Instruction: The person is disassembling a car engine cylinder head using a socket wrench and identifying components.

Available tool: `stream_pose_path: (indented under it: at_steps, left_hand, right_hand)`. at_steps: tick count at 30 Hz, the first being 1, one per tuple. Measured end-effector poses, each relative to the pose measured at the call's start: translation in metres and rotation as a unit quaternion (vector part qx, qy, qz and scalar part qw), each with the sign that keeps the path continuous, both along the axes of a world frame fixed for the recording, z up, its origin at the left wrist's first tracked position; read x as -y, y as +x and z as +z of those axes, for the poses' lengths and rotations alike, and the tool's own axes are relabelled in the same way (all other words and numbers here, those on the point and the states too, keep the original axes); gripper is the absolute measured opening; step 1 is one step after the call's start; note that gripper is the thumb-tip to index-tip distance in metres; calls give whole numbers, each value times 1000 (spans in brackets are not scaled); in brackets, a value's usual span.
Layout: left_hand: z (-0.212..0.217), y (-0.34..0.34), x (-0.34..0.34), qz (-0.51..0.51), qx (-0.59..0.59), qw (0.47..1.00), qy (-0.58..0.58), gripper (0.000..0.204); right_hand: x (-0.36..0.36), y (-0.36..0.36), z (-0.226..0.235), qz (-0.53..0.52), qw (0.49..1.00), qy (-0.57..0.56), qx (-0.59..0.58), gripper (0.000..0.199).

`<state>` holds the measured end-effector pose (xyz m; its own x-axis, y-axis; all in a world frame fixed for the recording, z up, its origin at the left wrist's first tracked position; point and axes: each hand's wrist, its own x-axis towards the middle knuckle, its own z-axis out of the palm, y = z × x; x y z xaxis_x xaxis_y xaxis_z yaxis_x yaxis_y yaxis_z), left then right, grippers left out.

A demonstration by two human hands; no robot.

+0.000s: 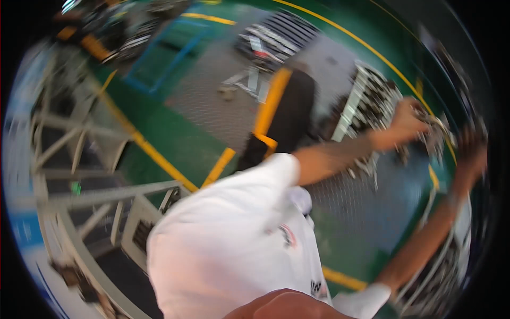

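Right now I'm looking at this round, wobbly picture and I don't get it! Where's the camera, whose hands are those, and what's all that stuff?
There's no robot here, just a person using bare hands. The camera sits on that person's head and looks down, so you see their own white shirt and arms. Its very wide lens makes straight things look bent. The left hand is at some greyish pieces; it's too blurry to be sure it grips them. The right hand is on the other side of them, blurred too, so I can't tell what it holds. Below is a green floor with yellow lines, and a pale rack of parts stands near the left hand.
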<state>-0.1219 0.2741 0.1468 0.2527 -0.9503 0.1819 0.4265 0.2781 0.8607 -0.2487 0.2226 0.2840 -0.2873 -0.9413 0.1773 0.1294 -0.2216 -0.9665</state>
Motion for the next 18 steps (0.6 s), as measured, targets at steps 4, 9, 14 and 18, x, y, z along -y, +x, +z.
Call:
stream_pose_path:
  at_steps: [4,9,14,18]
  left_hand:
    - [-5,-44,-35,-17,274,951,-140,16]
    - [-37,-1,12,-10,49,989,-137,16]
    - [-2,-36,47,56,86,939,-327,18]
    - [9,-33,26,63,176,934,-304,14]
  right_hand:
    - [-57,50,14,218,962,-114,-118,31]
    - [-35,50,15,375,923,-13,91,39]
    - [-69,74,13,283,955,-77,-43,39]
    - [-60,70,19,216,975,-54,-25,40]
